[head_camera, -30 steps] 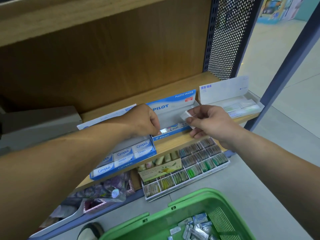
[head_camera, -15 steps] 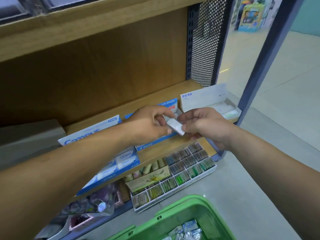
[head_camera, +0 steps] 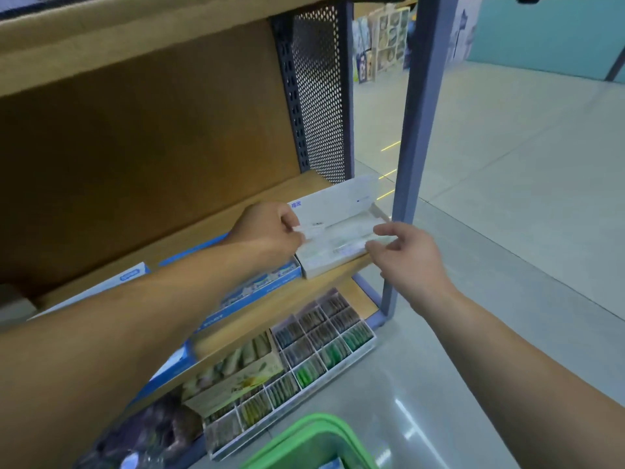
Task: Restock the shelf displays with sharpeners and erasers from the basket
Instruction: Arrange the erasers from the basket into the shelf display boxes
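A white display box (head_camera: 341,231) with its lid raised stands at the right end of the wooden shelf (head_camera: 236,211). My left hand (head_camera: 270,231) pinches a small white eraser (head_camera: 306,233) at the box's left end. Thumb and forefinger of my right hand (head_camera: 406,258) pinch the box's front right corner. A blue eraser box (head_camera: 260,286) sits just left of the white one, partly under my left forearm. The green basket (head_camera: 314,434) shows only its rim at the bottom edge; its contents are mostly out of view.
A grey shelf post (head_camera: 416,147) rises right behind my right hand, with a perforated panel (head_camera: 318,96) at the shelf's end. On the lower shelf lies a compartment tray (head_camera: 321,346) of small items. Open floor (head_camera: 507,231) stretches to the right.
The eraser has passed from my right hand to my left. Both hands moved right, from the blue box to the white box. My view has swung right and the basket has slid mostly out of frame.
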`<state>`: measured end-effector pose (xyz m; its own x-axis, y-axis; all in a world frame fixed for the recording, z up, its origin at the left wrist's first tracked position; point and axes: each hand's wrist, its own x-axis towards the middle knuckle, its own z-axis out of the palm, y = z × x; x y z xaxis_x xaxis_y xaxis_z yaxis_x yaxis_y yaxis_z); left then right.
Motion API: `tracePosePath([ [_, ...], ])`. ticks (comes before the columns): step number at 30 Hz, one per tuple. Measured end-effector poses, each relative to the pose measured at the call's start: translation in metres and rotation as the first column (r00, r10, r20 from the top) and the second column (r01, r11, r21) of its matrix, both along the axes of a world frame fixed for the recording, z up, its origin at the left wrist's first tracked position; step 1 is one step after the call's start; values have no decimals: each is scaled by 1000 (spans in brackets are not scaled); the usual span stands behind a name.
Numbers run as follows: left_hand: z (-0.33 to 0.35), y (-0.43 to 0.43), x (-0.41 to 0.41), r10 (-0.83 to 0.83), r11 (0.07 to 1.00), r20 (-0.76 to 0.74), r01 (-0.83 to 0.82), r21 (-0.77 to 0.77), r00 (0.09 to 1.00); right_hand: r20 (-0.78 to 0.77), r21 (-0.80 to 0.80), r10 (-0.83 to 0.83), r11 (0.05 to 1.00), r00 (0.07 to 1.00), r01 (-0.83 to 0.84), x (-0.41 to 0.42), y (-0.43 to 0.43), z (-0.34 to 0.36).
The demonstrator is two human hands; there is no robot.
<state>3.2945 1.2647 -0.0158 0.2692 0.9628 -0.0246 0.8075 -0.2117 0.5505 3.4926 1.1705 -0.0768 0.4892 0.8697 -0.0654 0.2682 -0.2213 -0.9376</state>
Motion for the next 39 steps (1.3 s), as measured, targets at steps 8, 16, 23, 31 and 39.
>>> tracePosePath([
  [8,-14,14,39,-18,1000,155,21,-18,988,-42,108,-99,989,994,103,3,1,-16],
  [16,-33,29,87,30,1000,146,-29,-9,989,-218,83,-246,960,945,269,6,7,-21],
  [23,-46,31,95,-4,990,178,29,-139,984,-249,81,-211,968,945,237,5,9,-24],
  [31,-7,-10,41,-86,996,270,91,-7,959,76,-52,-189,980,979,193,2,-11,-11],
  [39,-7,-130,-58,-254,961,243,273,-48,936,401,-249,273,951,874,-183,-49,-83,26],
])
